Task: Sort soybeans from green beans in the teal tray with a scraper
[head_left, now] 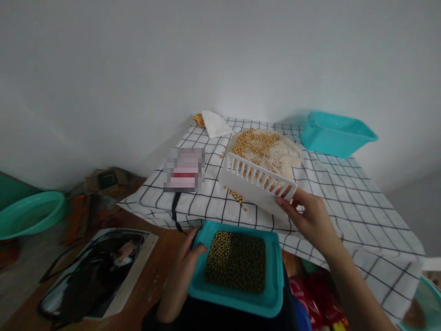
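Note:
My left hand (184, 271) is closed on the left rim of a teal plastic container (279, 271) at the front edge of the table. Inside it lie dark green beans (246, 266) and, on the left, yellowish beans (219, 253). My right hand (312, 216) grips the right end of a white slotted plastic basket (243, 184), with fingers at the slots. Only the basket's near wall shows plainly. Behind it, yellow soybeans (258, 141) lie spread over a pale, grainy layer (284, 154). Several loose soybeans (237, 196) rest on the cloth before the basket.
A checked cloth (347, 197) covers the table. A teal bin (334, 135) stands at the back right. A white paper (215, 124) lies at the back left, near a blurred-out phone-like object (186, 169). On the floor are a green basin (34, 214) and a black bag (93, 276).

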Demonstrator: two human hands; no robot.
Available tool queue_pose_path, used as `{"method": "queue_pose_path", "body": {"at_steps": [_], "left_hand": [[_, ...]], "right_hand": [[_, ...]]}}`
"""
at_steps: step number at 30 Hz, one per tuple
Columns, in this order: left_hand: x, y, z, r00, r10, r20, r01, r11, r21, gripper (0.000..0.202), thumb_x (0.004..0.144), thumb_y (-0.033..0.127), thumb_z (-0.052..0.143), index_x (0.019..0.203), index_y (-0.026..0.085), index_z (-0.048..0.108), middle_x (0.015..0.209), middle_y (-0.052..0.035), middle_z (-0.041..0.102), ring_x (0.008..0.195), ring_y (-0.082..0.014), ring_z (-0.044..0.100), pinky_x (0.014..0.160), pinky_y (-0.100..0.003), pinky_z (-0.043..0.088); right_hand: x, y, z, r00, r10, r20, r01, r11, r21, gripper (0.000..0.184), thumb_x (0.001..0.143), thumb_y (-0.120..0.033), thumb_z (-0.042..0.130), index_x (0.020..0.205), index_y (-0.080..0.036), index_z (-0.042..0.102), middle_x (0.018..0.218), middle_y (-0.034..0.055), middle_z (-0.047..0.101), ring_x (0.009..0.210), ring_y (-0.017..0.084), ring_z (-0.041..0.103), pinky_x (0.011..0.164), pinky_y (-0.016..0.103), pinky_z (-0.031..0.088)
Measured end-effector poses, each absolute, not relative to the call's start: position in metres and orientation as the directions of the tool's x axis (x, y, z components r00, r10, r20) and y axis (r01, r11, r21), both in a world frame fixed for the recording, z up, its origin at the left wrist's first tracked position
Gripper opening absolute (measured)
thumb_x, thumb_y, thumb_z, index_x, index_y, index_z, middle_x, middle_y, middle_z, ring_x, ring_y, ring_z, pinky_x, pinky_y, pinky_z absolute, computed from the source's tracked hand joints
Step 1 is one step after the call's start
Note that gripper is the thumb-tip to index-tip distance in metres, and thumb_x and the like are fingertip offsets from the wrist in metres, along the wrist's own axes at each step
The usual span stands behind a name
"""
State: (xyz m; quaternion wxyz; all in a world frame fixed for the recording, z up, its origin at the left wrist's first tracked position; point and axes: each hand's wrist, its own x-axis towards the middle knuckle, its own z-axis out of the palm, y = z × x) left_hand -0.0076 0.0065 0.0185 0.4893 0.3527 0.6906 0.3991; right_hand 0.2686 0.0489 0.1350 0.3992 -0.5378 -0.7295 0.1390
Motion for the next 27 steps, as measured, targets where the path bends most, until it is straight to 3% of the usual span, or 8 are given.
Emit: {"method": "queue_pose_path", "body": {"at_steps": [6,13,20,27], "left_hand": [[-0.002,0.012,0.039,-0.280,0.888,-0.365,0.080,0.400,0.913,0.059,0.070,0.029,0.061,0.127,0.016,0.064,0.133,-0.0118,0.070,0.131,-0.0342,0.058,0.113,-0.043,0.040],[0.000,0.015,0.029,-0.277,0.885,-0.374,0.055,0.403,0.913,0.061,0.074,0.029,0.059,0.135,0.018,0.060,0.145,-0.0094,0.062,0.136,-0.0298,0.055,0.114,-0.040,0.040],[0.001,0.016,0.041,-0.285,0.892,-0.350,0.098,0.390,0.915,0.051,0.072,0.030,0.062,0.122,0.022,0.068,0.126,-0.0062,0.074,0.124,-0.0306,0.064,0.109,-0.041,0.045],[-0.003,0.013,0.057,-0.263,0.911,-0.319,0.109,0.356,0.928,0.058,0.070,0.032,0.063,0.126,0.017,0.063,0.129,-0.0098,0.070,0.124,-0.0311,0.062,0.111,-0.041,0.041]], "right_hand": [[0.272,0.042,0.136,-0.136,0.889,0.438,0.700,0.399,-0.592,0.019,0.094,-0.029,0.057,0.082,-0.020,0.069,0.063,0.0005,0.063,0.053,0.014,0.056,0.050,0.024,0.043],[0.278,0.025,0.134,-0.191,0.874,0.446,0.701,0.439,-0.562,0.016,0.096,-0.025,0.058,0.085,-0.020,0.068,0.073,0.0011,0.067,0.061,0.014,0.061,0.056,0.022,0.046],[0.279,0.010,0.134,-0.210,0.873,0.441,0.700,0.449,-0.556,0.020,0.098,-0.024,0.057,0.080,-0.020,0.065,0.076,0.0027,0.068,0.063,0.014,0.062,0.056,0.022,0.047],[0.280,0.003,0.134,-0.203,0.872,0.444,0.703,0.446,-0.554,0.017,0.098,-0.024,0.057,0.085,-0.020,0.068,0.079,0.0032,0.070,0.066,0.015,0.064,0.059,0.022,0.048]]}}
